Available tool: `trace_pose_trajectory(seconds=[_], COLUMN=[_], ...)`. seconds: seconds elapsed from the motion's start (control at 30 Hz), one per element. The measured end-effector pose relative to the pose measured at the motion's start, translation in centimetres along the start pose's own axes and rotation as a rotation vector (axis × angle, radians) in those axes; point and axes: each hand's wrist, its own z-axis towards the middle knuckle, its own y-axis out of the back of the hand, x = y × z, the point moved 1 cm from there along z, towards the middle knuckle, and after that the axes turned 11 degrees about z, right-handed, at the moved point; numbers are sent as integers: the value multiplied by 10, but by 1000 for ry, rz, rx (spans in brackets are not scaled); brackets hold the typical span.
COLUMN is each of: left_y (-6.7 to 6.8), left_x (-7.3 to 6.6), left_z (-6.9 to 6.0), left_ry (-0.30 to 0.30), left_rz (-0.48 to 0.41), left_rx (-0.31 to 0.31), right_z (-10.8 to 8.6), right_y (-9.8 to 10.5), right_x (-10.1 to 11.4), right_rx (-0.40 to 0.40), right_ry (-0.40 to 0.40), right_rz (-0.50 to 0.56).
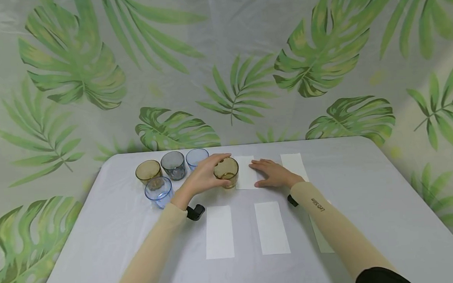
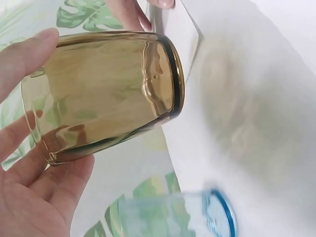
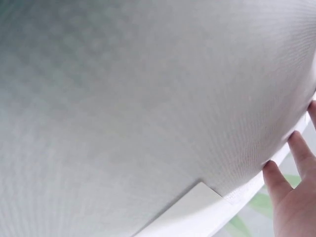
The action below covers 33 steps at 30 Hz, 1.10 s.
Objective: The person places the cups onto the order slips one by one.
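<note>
My left hand (image 1: 208, 176) grips an amber glass tumbler (image 1: 226, 173) near its rim, thumb on one side and fingers on the other. The left wrist view shows that tumbler (image 2: 108, 89) with its thick base away from the palm and nothing inside. Just right of it lies a white rectangular card (image 1: 246, 178). My right hand (image 1: 272, 173) reaches over the card's right edge with its fingers spread; in the right wrist view its fingertips (image 3: 270, 168) touch a white surface, card or cloth I cannot tell.
Left of my left hand stand another amber tumbler (image 1: 148, 172), a grey tumbler (image 1: 176, 171) and two blue tumblers (image 1: 163, 197), one partly behind the hand. More white cards (image 1: 220, 232) lie in rows on the white-covered table (image 1: 90, 232). A leaf-patterned cloth (image 1: 244, 22) hangs behind.
</note>
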Motion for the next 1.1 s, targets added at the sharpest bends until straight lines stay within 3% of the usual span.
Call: trace_pose_trajectory(seconds=[0.27, 0.57, 1.1], left_y=[-18, -36, -52], left_x=[-4, -4, -5], left_z=[25, 44, 58], left_ry=[30, 62, 94], left_rz=[-17, -32, 1], left_rx=[0, 19, 46], right_z=[1, 0, -1], right_y=[0, -1, 0], right_x=[0, 0, 2], right_rx=[-2, -10, -34], right_ry=[-15, -29, -34], right_rz=[1, 3, 23])
